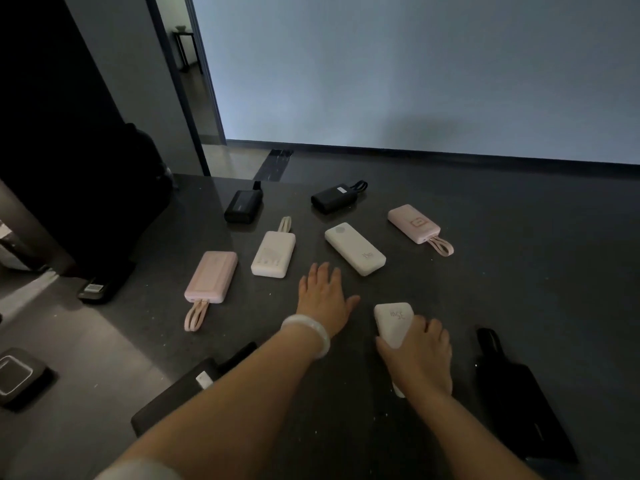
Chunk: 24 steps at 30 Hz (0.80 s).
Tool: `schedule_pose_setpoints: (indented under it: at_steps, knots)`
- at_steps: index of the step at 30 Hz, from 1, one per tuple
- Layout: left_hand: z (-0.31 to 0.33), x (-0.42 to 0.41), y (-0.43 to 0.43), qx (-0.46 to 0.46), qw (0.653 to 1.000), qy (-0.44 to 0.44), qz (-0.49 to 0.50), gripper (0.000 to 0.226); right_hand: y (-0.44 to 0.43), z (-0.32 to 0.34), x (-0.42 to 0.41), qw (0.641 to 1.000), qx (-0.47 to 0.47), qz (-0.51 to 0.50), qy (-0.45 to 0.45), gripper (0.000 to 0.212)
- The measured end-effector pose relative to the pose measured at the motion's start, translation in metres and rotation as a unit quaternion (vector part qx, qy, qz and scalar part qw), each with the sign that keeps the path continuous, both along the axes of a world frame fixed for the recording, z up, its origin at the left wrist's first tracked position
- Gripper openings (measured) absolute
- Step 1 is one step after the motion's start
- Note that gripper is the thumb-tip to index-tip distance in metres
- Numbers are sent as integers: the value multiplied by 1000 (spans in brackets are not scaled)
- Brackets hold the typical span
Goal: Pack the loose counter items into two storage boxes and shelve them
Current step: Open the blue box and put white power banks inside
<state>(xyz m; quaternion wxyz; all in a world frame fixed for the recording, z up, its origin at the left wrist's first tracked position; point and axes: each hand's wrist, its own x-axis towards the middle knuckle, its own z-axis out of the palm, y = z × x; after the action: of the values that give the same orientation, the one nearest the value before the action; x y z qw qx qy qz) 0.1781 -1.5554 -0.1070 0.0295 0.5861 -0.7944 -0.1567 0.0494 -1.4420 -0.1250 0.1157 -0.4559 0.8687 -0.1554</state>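
Left hand (323, 296): flat, fingers spread, palm down on the dark table (502, 271), holding nothing (a pale bangle (308, 332) at the wrist).
Right hand (417, 355): closed around a white power bank (394, 323), low on the table.
Other power banks: two pink (212, 277) (414, 223), two white (273, 253) (355, 248), two black (243, 206) (334, 197), loose beyond the hands.

A pale wall (415, 64) with a dark baseboard (450, 153) stands behind. At left, an open doorway (194, 81) shows a small dark side table (187, 46) beyond.
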Motion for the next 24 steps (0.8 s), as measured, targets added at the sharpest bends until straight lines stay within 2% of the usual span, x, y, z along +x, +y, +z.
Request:
schedule_pose_setpoints:
  at_steps: [4, 9, 13, 16, 19, 22, 24]
  knots:
    - [17, -46, -59, -26, 998, -16, -60, 71, -18, 0, -9, 1000, -7, -29, 6, 82]
    - [6, -92, -104, 41, 988, -105, -105, 65, -30, -5, -13, 999, -4, -39, 36, 82]
    - [-18, -77, -98, 37, 989, -44, -137, 57, -33, -6, -18, 999, -2, -38, 28, 82]
    - [-24, -53, -82, 7, 984, -22, -177, 54, -30, -4, -18, 999, -5, -37, 14, 84]
    - [-22, -28, -60, 23, 979, -14, -201, 49, -28, -3, -16, 999, -12, -35, 8, 82]
    - [-14, -17, -48, -3, 989, 54, -137, 41, -29, -2, -13, 999, -17, -31, -1, 82]
    - [-9, -22, -52, -31, 994, 104, -24, 53, -31, -2, -14, 999, -14, -33, 0, 83]
